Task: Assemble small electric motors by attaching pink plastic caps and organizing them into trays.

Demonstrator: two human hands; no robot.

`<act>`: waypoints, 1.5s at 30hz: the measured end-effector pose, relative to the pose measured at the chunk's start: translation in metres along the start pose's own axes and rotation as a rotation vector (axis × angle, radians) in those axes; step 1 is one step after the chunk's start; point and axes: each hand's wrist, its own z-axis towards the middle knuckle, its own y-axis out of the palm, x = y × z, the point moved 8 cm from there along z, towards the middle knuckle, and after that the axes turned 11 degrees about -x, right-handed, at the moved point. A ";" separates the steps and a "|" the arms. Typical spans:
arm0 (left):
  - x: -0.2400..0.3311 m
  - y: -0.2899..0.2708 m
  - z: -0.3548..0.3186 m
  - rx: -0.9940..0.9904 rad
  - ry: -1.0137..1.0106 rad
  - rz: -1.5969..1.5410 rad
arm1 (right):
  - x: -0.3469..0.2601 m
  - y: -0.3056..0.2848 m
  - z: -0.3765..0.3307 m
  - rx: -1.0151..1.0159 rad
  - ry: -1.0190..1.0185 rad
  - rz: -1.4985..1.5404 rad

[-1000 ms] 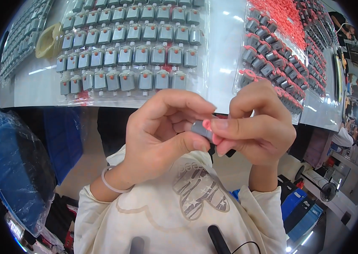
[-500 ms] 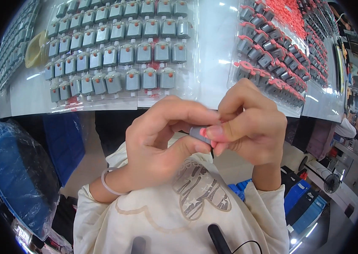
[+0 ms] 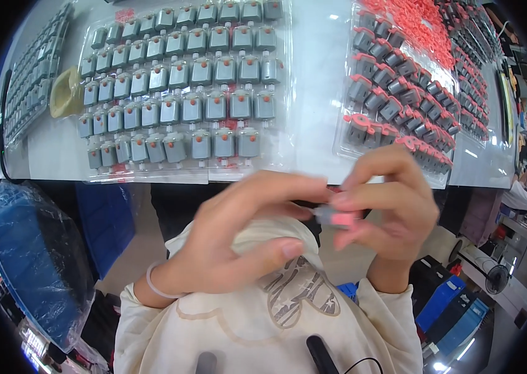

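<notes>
Above my lap, just off the table's near edge, my right hand (image 3: 400, 209) pinches a small grey motor with a pink plastic bracket (image 3: 343, 219) on it. Motion blurs the motor, so how the bracket sits cannot be made out. My left hand (image 3: 229, 240) is open beside it, thumb spread well away from the fingers. Its fingertips reach close to the motor's left end; whether they touch it is unclear. Beyond my left hand, several grey motors (image 3: 201, 107) stand in rows in a clear plastic tray (image 3: 285, 134). Past my right hand lie motors with pink brackets (image 3: 390, 111) in another clear tray.
A heap of loose pink brackets (image 3: 422, 25) lies at the far right. More motors (image 3: 36, 75) fill a tray at the far left, near a yellowish ring-shaped thing (image 3: 65, 93). A plastic-wrapped blue chair (image 3: 33, 249) stands left; a fan (image 3: 497, 278) is at right.
My left hand has let go of the motor, its thumb swinging down and away. My right hand has carried the motor slightly right. The table sits lower in view.
</notes>
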 end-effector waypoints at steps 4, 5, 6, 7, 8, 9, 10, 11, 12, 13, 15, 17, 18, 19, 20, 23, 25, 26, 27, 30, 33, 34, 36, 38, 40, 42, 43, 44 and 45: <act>0.047 -0.017 -0.014 0.110 0.190 1.244 | 0.015 -0.056 -0.025 0.187 0.065 0.021; 0.053 -0.025 -0.018 0.301 0.144 1.489 | 0.020 -0.072 -0.031 0.225 0.105 -0.026; 0.054 -0.024 -0.017 0.305 0.154 1.492 | 0.023 -0.081 -0.031 0.224 0.096 -0.032; 0.052 -0.020 -0.015 0.310 0.120 1.703 | 0.033 -0.098 -0.033 0.325 0.169 -0.026; 0.049 -0.015 -0.008 0.311 0.088 1.909 | 0.042 -0.115 -0.035 0.429 0.244 -0.026; 0.045 -0.013 -0.008 0.309 0.057 1.971 | 0.043 -0.123 -0.028 0.435 0.237 -0.044; 0.043 -0.011 -0.007 0.310 0.082 1.966 | 0.049 -0.134 -0.025 0.494 0.295 -0.065; 0.039 -0.011 -0.006 0.304 0.072 1.979 | 0.055 -0.145 -0.023 0.554 0.355 -0.085; 0.037 -0.011 -0.005 0.294 0.065 1.995 | 0.058 -0.155 -0.020 0.566 0.350 -0.101; 0.034 -0.013 -0.006 0.290 0.053 1.964 | 0.068 -0.161 -0.015 0.485 0.394 -0.144; 0.034 -0.018 -0.007 0.286 0.062 1.881 | 0.088 -0.169 -0.007 0.413 0.440 -0.187; 0.035 -0.020 -0.004 0.283 0.061 1.796 | 0.106 -0.171 0.005 0.280 0.447 -0.212; 0.037 -0.017 -0.002 0.267 0.076 1.792 | 0.111 -0.174 0.009 0.283 0.445 -0.215; 0.038 -0.015 0.000 0.251 0.090 1.789 | 0.116 -0.171 0.014 0.241 0.454 -0.206; 0.038 -0.015 0.001 0.256 0.090 1.789 | 0.122 -0.165 0.022 0.195 0.461 -0.194; 0.035 -0.015 0.002 0.227 0.110 1.698 | 0.136 -0.157 0.034 0.153 0.459 -0.215; 0.037 -0.012 0.002 0.231 0.222 1.709 | 0.145 -0.152 0.035 0.087 0.511 -0.169; 0.036 -0.012 0.001 0.237 0.220 1.710 | 0.145 -0.151 0.035 0.084 0.507 -0.168; 0.036 -0.009 0.001 0.204 0.265 1.678 | 0.147 -0.150 0.033 0.085 0.537 -0.175; 0.028 -0.009 -0.002 0.108 0.402 1.536 | 0.150 -0.151 0.030 0.077 0.561 -0.188; 0.028 -0.006 -0.008 0.122 0.517 1.362 | 0.148 -0.154 0.035 0.024 0.605 -0.299; 0.031 -0.008 -0.012 0.199 0.540 1.298 | 0.144 -0.159 0.040 0.038 0.520 -0.340; 0.033 -0.013 -0.012 0.235 0.483 1.137 | 0.140 -0.172 0.047 0.059 0.442 -0.389; 0.037 -0.019 -0.014 0.272 0.421 0.980 | 0.139 -0.187 0.060 0.126 0.379 -0.422; 0.026 -0.025 -0.009 0.211 0.196 0.764 | 0.150 -0.188 0.081 0.126 0.383 -0.406; 0.022 -0.020 -0.009 0.103 0.144 0.769 | 0.156 -0.176 0.107 0.042 0.352 -0.619; 0.015 -0.012 -0.007 -0.012 0.090 0.774 | 0.159 -0.173 0.116 0.037 0.351 -0.621; 0.016 -0.012 -0.009 -0.005 0.092 0.773 | 0.168 -0.165 0.125 -0.024 0.402 -0.634; 0.011 -0.010 -0.009 -0.039 0.049 0.713 | 0.175 -0.160 0.131 -0.086 0.452 -0.646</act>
